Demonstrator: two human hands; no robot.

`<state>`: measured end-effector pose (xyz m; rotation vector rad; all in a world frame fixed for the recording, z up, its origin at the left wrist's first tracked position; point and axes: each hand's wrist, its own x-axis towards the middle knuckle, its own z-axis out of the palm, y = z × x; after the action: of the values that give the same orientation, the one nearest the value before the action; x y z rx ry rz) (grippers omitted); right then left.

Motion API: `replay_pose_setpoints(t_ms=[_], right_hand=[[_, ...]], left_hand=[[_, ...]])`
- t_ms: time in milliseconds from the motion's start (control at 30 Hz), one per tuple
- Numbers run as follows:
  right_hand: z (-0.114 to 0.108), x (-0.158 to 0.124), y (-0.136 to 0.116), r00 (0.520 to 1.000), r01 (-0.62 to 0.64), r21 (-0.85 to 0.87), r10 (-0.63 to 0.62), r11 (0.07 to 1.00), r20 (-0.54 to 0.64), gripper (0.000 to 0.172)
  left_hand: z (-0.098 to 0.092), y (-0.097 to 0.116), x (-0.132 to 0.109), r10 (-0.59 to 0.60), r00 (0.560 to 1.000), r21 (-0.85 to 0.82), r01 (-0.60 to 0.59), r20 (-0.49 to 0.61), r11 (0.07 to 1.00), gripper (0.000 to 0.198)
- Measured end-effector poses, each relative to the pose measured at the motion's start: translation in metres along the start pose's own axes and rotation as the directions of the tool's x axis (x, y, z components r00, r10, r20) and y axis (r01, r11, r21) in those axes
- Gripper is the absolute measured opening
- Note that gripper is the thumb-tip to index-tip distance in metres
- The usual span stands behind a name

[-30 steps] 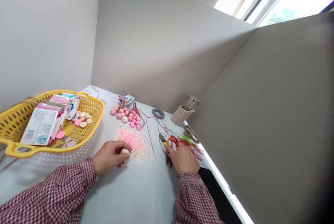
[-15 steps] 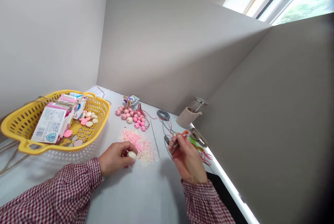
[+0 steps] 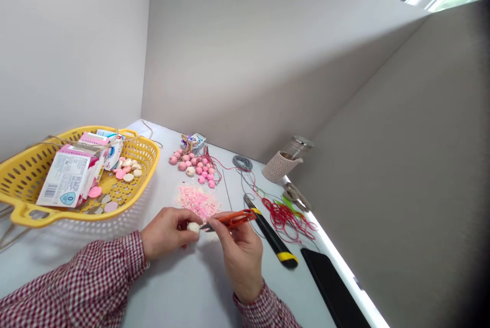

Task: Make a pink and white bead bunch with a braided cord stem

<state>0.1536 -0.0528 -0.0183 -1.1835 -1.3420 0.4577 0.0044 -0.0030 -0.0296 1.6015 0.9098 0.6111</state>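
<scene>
Left hand pinching a white bead near the middle of the white table, just in front of pink crumbs, right hand gripping orange thread snips, tips just beside the bead, black-and-yellow utility knife nearby toward the right edge

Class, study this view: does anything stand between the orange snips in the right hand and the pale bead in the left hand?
Nothing visible. The orange snips in the right hand have their tips right at the pale bead in the left hand. The pink crumbs lie beyond, not between.
</scene>
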Motion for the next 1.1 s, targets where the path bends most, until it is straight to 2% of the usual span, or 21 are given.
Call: replay_pose_setpoints(t_ms=[533,733,900,1100], right_hand=[[0.005,0.001,0.0,0.997,0.052,0.002,-0.052,0.999,0.051,0.001],[0.0,0.008,-0.012,0.97,0.173,-0.074,-0.156,0.982,0.188,0.009],[-0.001,0.008,-0.013,0.972,0.173,-0.144,-0.146,0.974,0.185,0.012],[0.004,0.004,-0.011,0.974,0.211,-0.209,-0.185,0.955,0.134,0.01]], left_hand=[[-0.002,0.002,-0.002,0.03,0.999,0.03,-0.03,0.017,0.999,0.033],[-0.001,0.001,-0.001,0.061,0.998,0.04,-0.061,0.003,0.997,0.032],[0.001,-0.001,-0.001,0.11,0.993,0.088,-0.106,-0.034,0.99,0.03],[0.001,0.0,-0.001,0.042,0.996,0.06,-0.037,-0.083,0.997,0.027]])
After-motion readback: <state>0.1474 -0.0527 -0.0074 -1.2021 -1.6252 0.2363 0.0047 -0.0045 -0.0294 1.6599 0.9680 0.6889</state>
